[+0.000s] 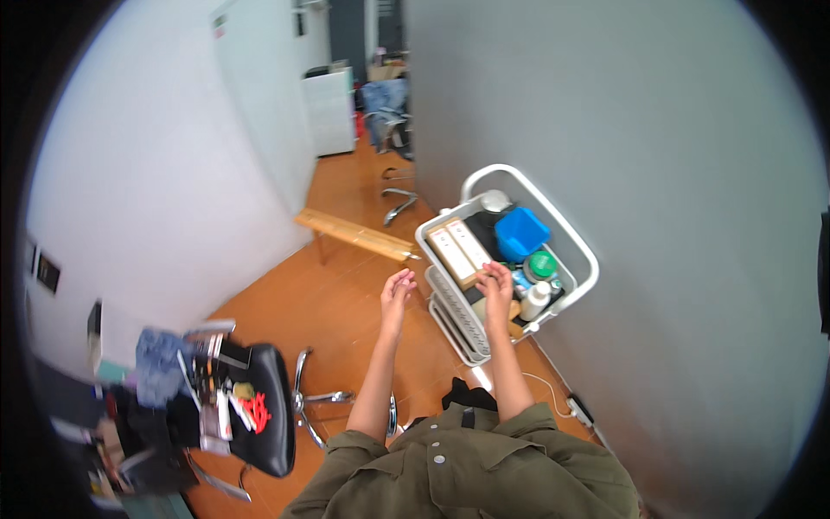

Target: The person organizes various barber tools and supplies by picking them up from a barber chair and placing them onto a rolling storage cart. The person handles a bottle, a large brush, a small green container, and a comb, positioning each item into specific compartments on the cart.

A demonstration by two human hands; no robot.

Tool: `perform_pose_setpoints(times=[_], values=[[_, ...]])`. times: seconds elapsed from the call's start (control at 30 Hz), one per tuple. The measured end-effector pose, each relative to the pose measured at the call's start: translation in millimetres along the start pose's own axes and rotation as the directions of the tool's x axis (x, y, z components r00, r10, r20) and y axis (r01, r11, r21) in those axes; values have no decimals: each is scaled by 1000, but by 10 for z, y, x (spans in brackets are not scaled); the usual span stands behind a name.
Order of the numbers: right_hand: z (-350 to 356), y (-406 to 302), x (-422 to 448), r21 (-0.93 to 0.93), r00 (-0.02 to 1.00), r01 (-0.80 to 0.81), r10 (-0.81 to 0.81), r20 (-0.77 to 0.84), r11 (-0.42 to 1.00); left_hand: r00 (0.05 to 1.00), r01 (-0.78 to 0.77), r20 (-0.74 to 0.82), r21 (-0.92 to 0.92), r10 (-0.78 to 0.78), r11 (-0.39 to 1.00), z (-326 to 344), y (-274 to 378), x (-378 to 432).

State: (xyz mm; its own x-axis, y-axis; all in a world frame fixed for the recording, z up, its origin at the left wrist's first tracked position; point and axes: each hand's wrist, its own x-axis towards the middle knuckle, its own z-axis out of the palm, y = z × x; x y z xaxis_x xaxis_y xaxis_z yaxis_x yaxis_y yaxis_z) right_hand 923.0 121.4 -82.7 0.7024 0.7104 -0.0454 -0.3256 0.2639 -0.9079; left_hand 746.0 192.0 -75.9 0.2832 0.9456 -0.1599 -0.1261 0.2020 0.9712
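Observation:
My left hand (396,300) is raised over the floor with loosely bent fingers and nothing in it. My right hand (496,290), also holding nothing, hovers over the near side of a white rolling cart (589,250), its fingertips overlapping two long white-and-brown boxes (457,245) in the view; whether they touch is unclear. In the cart's top tray are a blue plastic container (521,232), a jar with a green lid (541,265), a white bottle (535,300) and a round, light-coloured lid (495,200).
A narrow wooden bench (356,235) stands left of the cart. At left, a black office chair (275,409) holds red items, boxes and denim cloth. A grey wall (622,143) rises behind the cart. A cable with a power strip (579,410) lies at the wall's foot.

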Motion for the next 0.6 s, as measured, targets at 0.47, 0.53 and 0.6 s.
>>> perform_pose_setpoints(times=[0.47,0.53,0.6], values=[[1910,543,-2585,-56,831,-206,205,516,977,714,-209,-678,31,174,977,-2939,176,-2970],[2121,682,-3011,-96,762,-245,252,597,965,630,-209,-763,9,142,978,-3253,130,-3453],[2311,811,-3399,-151,694,-256,291,658,955,552,-221,-820,29,150,975,-3513,69,-3863]])
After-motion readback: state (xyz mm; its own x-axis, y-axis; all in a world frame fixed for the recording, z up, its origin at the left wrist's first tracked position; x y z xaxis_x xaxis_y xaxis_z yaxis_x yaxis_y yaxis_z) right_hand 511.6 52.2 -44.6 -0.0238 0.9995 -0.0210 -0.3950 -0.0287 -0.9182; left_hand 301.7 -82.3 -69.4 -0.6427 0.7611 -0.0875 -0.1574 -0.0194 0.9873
